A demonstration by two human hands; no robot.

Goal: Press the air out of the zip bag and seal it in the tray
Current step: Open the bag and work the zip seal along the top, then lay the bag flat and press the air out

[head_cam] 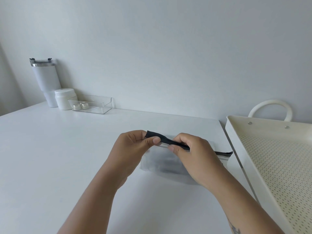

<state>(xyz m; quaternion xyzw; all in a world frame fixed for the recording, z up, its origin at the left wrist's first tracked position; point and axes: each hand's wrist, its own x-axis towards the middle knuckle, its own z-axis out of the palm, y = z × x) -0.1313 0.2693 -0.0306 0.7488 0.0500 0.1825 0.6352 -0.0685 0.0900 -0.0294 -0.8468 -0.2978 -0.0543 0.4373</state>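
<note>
A clear zip bag (162,163) with a black zip strip along its top stands on the white table, a little left of the tray. My left hand (133,149) pinches the left end of the black strip between thumb and fingers. My right hand (192,154) pinches the strip just to the right of it, thumb in front. The strip's right end (224,153) sticks out past my right hand toward the tray. The cream perforated tray (234,132) lies at the right, with nothing in the part that shows.
At the back left stand a white tumbler (46,81), a white jar (65,98) and a clear plastic bin (94,103) with two small jars. The white table (67,157) ends near the tray's left side. A white loop handle (270,105) rises behind the tray.
</note>
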